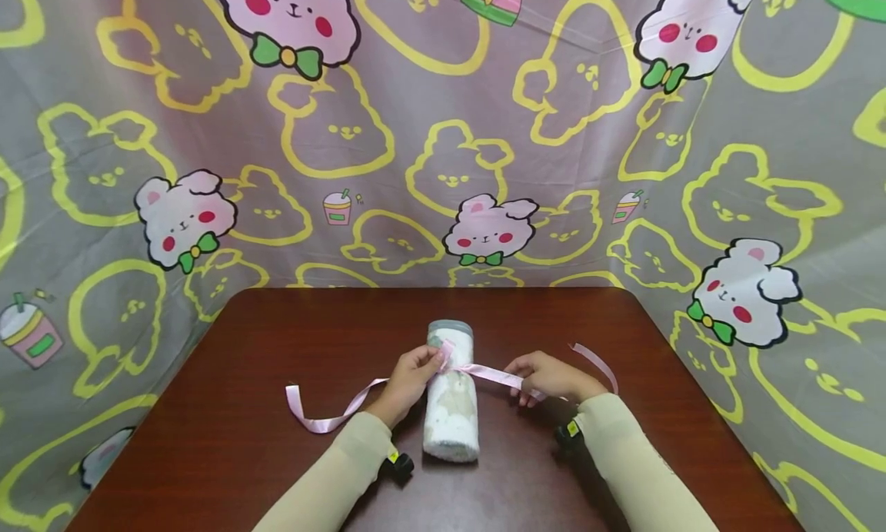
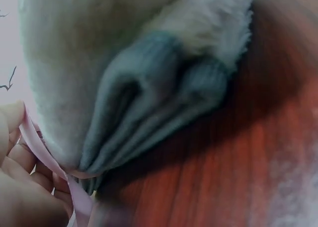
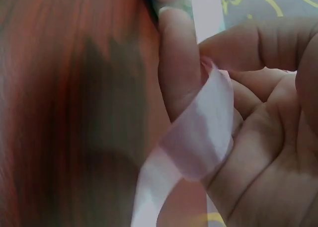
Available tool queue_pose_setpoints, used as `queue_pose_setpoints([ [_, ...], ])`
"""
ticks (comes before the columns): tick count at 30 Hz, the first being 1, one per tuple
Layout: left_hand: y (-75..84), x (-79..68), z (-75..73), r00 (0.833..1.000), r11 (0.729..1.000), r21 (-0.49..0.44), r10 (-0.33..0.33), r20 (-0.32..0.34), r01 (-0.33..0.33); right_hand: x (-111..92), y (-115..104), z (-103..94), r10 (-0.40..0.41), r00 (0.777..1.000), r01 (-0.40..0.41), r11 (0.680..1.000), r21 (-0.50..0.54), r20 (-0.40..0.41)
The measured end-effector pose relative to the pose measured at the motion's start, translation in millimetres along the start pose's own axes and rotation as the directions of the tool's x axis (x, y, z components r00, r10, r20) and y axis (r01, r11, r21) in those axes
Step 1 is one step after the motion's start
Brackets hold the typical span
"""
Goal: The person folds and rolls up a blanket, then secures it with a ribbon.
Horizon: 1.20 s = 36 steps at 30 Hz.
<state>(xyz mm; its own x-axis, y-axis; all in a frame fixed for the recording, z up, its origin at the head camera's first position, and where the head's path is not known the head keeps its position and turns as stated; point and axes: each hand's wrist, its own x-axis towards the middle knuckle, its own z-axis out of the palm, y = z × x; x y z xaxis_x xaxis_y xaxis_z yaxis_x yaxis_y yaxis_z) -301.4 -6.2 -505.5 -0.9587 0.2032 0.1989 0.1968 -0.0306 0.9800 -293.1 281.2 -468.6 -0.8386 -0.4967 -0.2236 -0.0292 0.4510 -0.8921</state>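
A rolled towel (image 1: 451, 420), white and fluffy with pale beige patches and a grey edge, lies lengthwise on the table. A pink satin ribbon (image 1: 493, 375) passes around its upper middle. On the towel's left side my left hand (image 1: 410, 382) pinches a part of the ribbon between thumb and fingers. The left wrist view shows the towel's folded grey layers (image 2: 134, 103) at its end, beside the left hand (image 2: 25, 192). To the right of the roll, my right hand (image 1: 554, 375) holds the other stretch of ribbon (image 3: 201, 132), pinched between thumb and finger.
The dark reddish-brown table (image 1: 311, 486) lies under everything. One loose ribbon tail (image 1: 325, 423) curls on the left, another (image 1: 601, 363) beyond the right wrist. A patterned cloth (image 1: 443, 94) with cartoon rabbits hangs behind and at both sides.
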Motion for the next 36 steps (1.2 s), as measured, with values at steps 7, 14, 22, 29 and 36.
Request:
queue_pose_setpoints([
  [7,-0.8,-1.4,-1.8,1.0,1.0,-0.004,0.008,-0.004,-0.008,-12,-3,-17.8,-0.021,1.0,0.021,0.995,-0.1,0.001],
  [14,-2.2,-3.3,-0.8,1.0,1.0,-0.019,0.0,-0.023,-0.001,-23,0,-37.6,-0.033,0.999,0.033,0.991,-0.133,0.003],
  [22,-2.9,-2.7,-0.9,0.999,1.0,-0.009,0.016,-0.046,-0.016,-36,-11,-65.8,-0.014,1.0,0.015,1.0,-0.024,0.021],
  [29,8.4,-7.0,0.1,0.999,1.0,-0.004,0.012,-0.045,-0.012,-49,-26,-88.6,-0.037,0.999,0.038,0.992,-0.117,0.011],
  [36,30.6,-16.5,3.3,0.998,0.999,0.02,0.028,-0.056,-0.027,-59,-40,-104.1,-0.038,0.999,0.039,0.993,-0.116,0.014],
])
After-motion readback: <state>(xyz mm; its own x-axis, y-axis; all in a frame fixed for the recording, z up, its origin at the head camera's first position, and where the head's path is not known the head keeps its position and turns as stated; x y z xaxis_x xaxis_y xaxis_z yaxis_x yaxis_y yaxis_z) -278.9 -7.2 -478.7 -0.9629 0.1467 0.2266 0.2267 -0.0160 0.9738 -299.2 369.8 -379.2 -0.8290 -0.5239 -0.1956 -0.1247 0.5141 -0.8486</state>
